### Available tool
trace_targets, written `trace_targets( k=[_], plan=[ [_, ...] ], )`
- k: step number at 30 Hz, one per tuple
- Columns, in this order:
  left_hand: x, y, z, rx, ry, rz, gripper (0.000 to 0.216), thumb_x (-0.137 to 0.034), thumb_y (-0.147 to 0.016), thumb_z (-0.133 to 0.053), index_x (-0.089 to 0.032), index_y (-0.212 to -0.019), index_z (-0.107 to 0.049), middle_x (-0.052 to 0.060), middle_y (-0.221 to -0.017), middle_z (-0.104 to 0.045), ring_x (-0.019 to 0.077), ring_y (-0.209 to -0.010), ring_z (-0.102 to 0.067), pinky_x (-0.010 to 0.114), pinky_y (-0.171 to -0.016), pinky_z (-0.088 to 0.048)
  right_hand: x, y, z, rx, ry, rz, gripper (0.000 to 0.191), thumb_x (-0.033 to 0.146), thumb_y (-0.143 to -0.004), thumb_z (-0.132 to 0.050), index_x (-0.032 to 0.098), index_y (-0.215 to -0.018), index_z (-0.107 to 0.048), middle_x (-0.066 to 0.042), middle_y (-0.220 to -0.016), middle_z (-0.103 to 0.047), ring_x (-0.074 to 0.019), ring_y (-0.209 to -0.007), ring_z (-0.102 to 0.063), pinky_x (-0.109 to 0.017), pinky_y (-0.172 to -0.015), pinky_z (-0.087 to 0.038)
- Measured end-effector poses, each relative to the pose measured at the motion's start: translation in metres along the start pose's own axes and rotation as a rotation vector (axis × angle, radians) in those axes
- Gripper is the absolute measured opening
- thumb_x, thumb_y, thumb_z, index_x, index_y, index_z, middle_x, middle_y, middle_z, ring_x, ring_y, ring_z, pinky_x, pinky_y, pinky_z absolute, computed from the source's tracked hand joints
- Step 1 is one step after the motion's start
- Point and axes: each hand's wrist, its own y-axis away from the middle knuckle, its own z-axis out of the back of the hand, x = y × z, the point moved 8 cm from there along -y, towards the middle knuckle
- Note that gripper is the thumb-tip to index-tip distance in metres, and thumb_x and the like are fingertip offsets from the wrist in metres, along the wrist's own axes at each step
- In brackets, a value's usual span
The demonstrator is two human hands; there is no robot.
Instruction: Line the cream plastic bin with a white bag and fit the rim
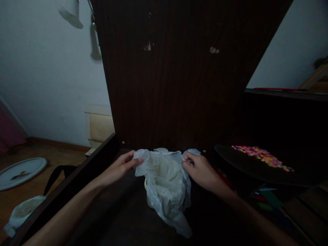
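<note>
A thin whitish plastic bag [166, 181] lines a small pale bin [149, 200] on the dark wooden surface, its mouth spread and its edge draped over the near side. Most of the bin is hidden under the bag; a bit of its rim and wall shows at the left. My left hand [125, 164] pinches the bag's left edge between thumb and fingers. On the opposite side, my right hand [197, 169] is closed on the bag's right edge, fingers curled in.
A dark wooden panel [169, 75] rises behind. At right, a dark curved shelf [230, 162] bears a strip of colourful small pieces [261, 156]. A raised wooden edge [77, 181] runs along the left. Beyond it, a white round lid-like object [38, 165] and another bag-lined container [24, 210] stand low.
</note>
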Motion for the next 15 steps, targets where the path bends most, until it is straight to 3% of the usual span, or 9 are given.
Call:
trace_targets(
  k=[2, 4, 8, 10, 12, 15],
  plan=[
    [-0.005, 0.003, 0.004, -0.068, 0.232, 0.0, 0.033, -0.043, -0.086, -0.071, -0.018, -0.107, -0.068, 0.008, -0.108, -0.076, 0.0262, -0.1, -0.072, 0.038, -0.091, -0.056, -0.008, 0.002, 0.019, -0.109, -0.117, -0.019, 0.019, 0.031, -0.086, -0.043, 0.023, -0.069, -0.047, 0.003, -0.059, -0.05, -0.0146, -0.058, -0.049, -0.028, -0.057, -0.031],
    [-0.014, 0.007, 0.004, -0.094, 0.407, -0.016, 0.03, -0.041, -0.089, -0.067, -0.02, -0.11, -0.068, 0.01, -0.115, -0.076, 0.0279, -0.106, -0.072, 0.039, -0.09, -0.058, -0.024, 0.006, 0.035, -0.242, -0.39, -0.096, 0.022, 0.036, -0.083, -0.051, 0.024, -0.065, -0.048, 0.004, -0.053, -0.048, -0.0142, -0.053, -0.046, -0.027, -0.053, -0.031],
    [-0.04, 0.015, 0.007, -0.162, 0.553, -0.19, 0.031, -0.041, -0.095, -0.055, -0.026, -0.121, -0.064, 0.009, -0.133, -0.069, 0.0322, -0.123, -0.065, 0.047, -0.091, -0.061, -0.052, 0.013, 0.039, -0.416, -0.894, -0.249, 0.024, 0.037, -0.072, -0.067, 0.024, -0.062, -0.05, 0.005, -0.054, -0.051, -0.0141, -0.053, -0.048, -0.025, -0.051, -0.037],
    [-0.043, 0.014, 0.007, -0.213, 0.573, -0.237, 0.037, -0.029, -0.09, -0.06, -0.03, -0.127, -0.061, 0.005, -0.141, -0.064, 0.0296, -0.128, -0.062, 0.044, -0.096, -0.06, -0.056, 0.012, 0.032, -0.436, -0.998, -0.267, 0.026, 0.04, -0.07, -0.067, 0.025, -0.063, -0.047, 0.004, -0.061, -0.055, -0.0161, -0.061, -0.055, -0.026, -0.055, -0.045],
    [-0.035, 0.007, 0.002, -0.227, 0.576, -0.177, 0.047, -0.017, -0.082, -0.066, -0.03, -0.127, -0.061, 0.003, -0.139, -0.064, 0.0249, -0.124, -0.064, 0.038, -0.1, -0.059, -0.057, 0.009, 0.018, -0.407, -1.107, -0.302, 0.024, 0.041, -0.069, -0.064, 0.026, -0.063, -0.047, 0.001, -0.064, -0.06, -0.0203, -0.07, -0.063, -0.029, -0.061, -0.052],
    [-0.016, -0.007, -0.016, -0.141, 0.604, 0.011, 0.029, -0.024, -0.088, -0.068, -0.023, -0.116, -0.066, 0.007, -0.127, -0.069, 0.0205, -0.108, -0.069, 0.032, -0.097, -0.059, -0.058, 0.004, -0.005, -0.301, -1.235, -0.382, 0.015, 0.04, -0.069, -0.058, 0.026, -0.066, -0.054, -0.006, -0.065, -0.067, -0.0284, -0.08, -0.071, -0.036, -0.066, -0.058]
  ],
)
